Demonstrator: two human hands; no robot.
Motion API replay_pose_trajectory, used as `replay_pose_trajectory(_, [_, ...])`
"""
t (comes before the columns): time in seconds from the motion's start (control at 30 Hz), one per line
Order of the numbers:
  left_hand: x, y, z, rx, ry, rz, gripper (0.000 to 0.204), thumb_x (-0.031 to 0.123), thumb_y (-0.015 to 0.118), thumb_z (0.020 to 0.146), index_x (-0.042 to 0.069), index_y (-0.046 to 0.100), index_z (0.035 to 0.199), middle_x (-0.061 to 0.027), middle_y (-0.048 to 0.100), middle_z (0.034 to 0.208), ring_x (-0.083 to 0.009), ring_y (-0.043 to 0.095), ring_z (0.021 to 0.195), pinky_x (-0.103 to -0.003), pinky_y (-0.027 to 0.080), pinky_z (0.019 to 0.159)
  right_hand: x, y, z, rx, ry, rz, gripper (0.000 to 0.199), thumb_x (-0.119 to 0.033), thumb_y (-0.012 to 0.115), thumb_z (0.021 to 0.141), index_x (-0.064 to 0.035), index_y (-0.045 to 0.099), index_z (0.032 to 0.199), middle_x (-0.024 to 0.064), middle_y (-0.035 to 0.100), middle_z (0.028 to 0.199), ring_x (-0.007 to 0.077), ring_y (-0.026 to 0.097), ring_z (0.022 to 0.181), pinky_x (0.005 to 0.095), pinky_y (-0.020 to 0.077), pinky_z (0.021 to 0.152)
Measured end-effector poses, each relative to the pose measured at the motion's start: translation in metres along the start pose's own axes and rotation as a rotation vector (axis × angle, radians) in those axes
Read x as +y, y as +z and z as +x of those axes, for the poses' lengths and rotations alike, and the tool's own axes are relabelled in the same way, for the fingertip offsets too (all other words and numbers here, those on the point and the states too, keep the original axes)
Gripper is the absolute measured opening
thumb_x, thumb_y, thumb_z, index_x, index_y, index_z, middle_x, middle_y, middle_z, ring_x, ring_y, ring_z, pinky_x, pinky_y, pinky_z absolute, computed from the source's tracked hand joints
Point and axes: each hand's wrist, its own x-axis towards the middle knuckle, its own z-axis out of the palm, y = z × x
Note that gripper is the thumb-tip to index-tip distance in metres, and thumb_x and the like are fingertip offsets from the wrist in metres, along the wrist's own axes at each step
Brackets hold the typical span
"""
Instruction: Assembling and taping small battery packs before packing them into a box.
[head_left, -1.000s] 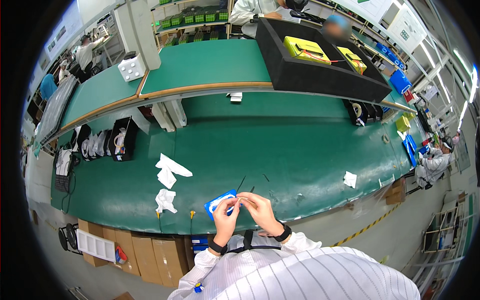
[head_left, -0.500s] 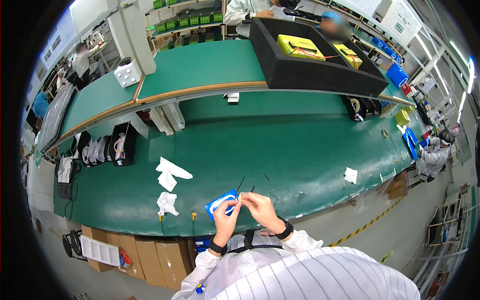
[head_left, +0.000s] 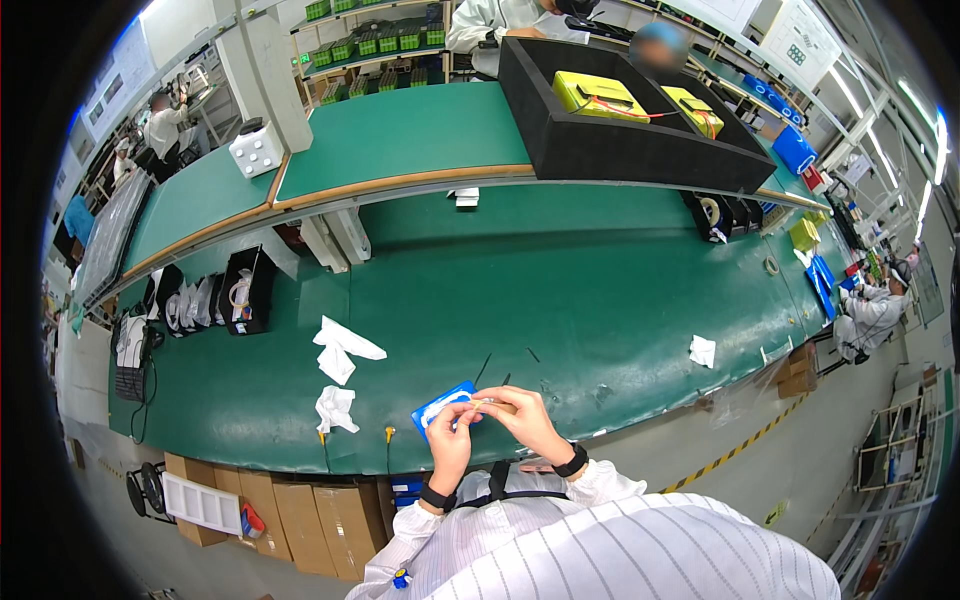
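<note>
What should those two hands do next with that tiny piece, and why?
Probably lower it onto the blue card. The left hand and right hand pinch a small pale piece between their fingertips just above the card, at the near edge of the green table.

The setting is a factory assembly line. A long green worktop [head_left: 600,290] runs beneath a raised shelf [head_left: 400,135] carrying a black tray [head_left: 640,150] of yellow units. Bin racks [head_left: 370,40], floor hazard tape [head_left: 740,450] and other seated workers [head_left: 870,310] in white coats confirm it.
</note>
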Motion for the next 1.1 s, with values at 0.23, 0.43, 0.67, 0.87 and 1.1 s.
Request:
replay_pose_trajectory(0.23, [0.000,0.000,-0.002,-0.044,0.003,0.088,0.005,-0.003,0.059,0.093,-0.004,0.064,0.092,-0.0091,0.069,0.080,-0.0136,0.068,0.073,-0.025,0.054,0.066,0.003,-0.002,0.002,-0.035,-0.042,-0.184,0.018,-0.009,0.072,0.085,-0.0032,0.075,0.102,0.0100,0.070,0.087,0.0175,0.068,0.076,0.0283,0.0514,0.065])
replay_pose_trajectory(0.43, [0.004,0.001,0.000,-0.085,0.112,0.163,0.010,-0.001,0.067,0.088,-0.003,0.063,0.096,-0.0091,0.070,0.082,-0.0153,0.069,0.075,-0.026,0.054,0.069,0.012,-0.002,0.001,0.034,-0.107,-0.228,0.014,-0.009,0.073,0.084,-0.0039,0.075,0.097,0.0085,0.069,0.082,0.0157,0.064,0.068,0.0274,0.0477,0.058])
replay_pose_trajectory(0.67, [0.027,0.005,-0.001,-0.042,0.217,0.404,0.012,-0.001,0.072,0.083,-0.001,0.067,0.094,-0.0103,0.071,0.085,-0.0188,0.072,0.079,-0.029,0.056,0.070,0.012,0.000,-0.001,0.106,-0.127,-0.243,0.011,-0.008,0.073,0.084,-0.0035,0.075,0.094,0.0086,0.069,0.082,0.0171,0.065,0.069,0.0284,0.0497,0.059])
replay_pose_trajectory(0.87, [0.025,0.003,-0.001,-0.025,0.124,0.261,0.006,-0.003,0.069,0.086,-0.004,0.067,0.091,-0.0116,0.071,0.087,-0.0189,0.072,0.075,-0.028,0.057,0.069,0.009,0.005,0.001,0.092,-0.205,-0.347,0.011,-0.009,0.073,0.084,-0.0033,0.074,0.094,0.0089,0.069,0.083,0.0209,0.066,0.071,0.0309,0.0514,0.061])
replay_pose_trajectory(1.1, [0.023,0.003,0.000,0.011,0.239,0.349,0.006,-0.001,0.070,0.085,-0.004,0.069,0.091,-0.0127,0.072,0.084,-0.0185,0.072,0.074,-0.028,0.057,0.069,0.005,0.003,0.002,0.088,-0.247,-0.387,0.012,-0.012,0.069,0.086,-0.0058,0.072,0.095,0.0089,0.066,0.078,0.0272,0.064,0.070,0.0367,0.0512,0.063])
